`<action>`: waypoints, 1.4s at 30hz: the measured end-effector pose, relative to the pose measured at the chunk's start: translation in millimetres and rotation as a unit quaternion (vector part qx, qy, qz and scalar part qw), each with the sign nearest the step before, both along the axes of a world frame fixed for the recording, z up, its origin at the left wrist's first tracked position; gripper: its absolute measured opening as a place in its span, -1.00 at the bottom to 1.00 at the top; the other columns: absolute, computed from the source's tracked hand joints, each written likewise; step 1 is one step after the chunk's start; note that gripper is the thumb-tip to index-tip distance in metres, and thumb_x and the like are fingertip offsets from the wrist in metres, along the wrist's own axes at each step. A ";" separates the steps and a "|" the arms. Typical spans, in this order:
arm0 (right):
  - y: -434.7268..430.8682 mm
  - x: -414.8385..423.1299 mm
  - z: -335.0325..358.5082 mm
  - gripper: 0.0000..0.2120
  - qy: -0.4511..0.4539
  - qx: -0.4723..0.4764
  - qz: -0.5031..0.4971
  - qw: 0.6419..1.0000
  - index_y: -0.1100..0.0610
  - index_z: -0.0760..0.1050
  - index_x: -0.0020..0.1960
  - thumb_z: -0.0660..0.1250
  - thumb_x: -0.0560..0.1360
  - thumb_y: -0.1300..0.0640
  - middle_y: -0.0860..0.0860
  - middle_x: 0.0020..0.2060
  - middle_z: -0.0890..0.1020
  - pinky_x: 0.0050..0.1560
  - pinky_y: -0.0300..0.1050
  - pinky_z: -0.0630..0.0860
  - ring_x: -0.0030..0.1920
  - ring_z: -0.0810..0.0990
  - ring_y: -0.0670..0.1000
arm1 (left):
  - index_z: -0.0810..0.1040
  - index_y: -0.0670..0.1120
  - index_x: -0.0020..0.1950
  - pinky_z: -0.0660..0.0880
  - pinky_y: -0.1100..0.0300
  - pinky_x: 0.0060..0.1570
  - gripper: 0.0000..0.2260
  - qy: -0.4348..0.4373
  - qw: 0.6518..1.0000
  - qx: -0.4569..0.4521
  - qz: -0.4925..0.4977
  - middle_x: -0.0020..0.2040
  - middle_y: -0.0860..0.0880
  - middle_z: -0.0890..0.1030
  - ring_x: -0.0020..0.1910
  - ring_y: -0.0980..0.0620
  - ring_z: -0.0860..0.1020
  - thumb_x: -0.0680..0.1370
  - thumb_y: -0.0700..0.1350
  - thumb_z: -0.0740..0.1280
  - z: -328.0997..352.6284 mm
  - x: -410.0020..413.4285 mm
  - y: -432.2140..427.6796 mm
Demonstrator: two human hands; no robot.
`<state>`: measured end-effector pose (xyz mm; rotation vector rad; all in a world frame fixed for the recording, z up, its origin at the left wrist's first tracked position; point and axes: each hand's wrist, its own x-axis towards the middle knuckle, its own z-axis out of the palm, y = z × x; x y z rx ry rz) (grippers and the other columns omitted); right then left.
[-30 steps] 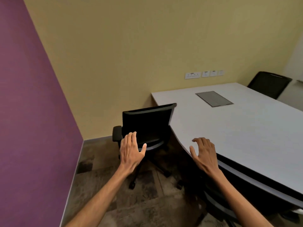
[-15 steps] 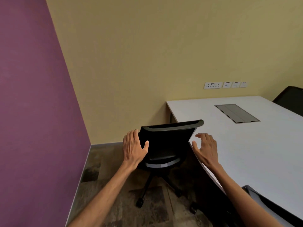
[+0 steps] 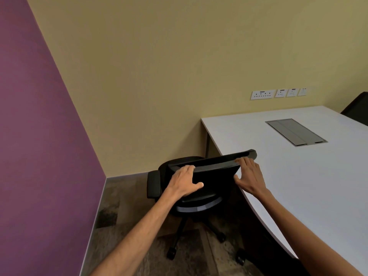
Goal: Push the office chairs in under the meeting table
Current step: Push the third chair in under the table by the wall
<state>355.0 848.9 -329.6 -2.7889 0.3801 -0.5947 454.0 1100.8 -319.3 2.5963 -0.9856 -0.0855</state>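
Chair [image 3: 201, 176] stands at my 12 o'clock beside the surface [image 3: 298, 172], not yet tucked under. My left hand [image 3: 184, 181] and right hand [image 3: 249, 176] grip its top rail. On casters, I judge it rolls lightly but may swivel.

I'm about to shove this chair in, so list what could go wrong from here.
1. The right hand grips the backrest right at the meeting table edge; its fingers may get pinched between them.
2. The chair sits angled to the table, so the backrest corner or an armrest may hit the edge.
3. The casters point different ways; the chair could swerve.
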 end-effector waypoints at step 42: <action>97.7 188.6 -33.8 -0.80 0.157 -0.105 -0.253 0.949 0.05 0.59 -0.33 0.29 0.20 -0.04 0.02 -0.48 0.58 -0.37 -0.16 0.16 -0.42 0.54 0.10 | 0.39 0.01 -0.47 0.27 0.21 -0.41 -0.91 -0.089 0.950 0.111 -0.278 -0.51 0.07 0.39 -0.53 0.12 0.31 0.18 -0.02 0.28 -21.9 312.0 11.9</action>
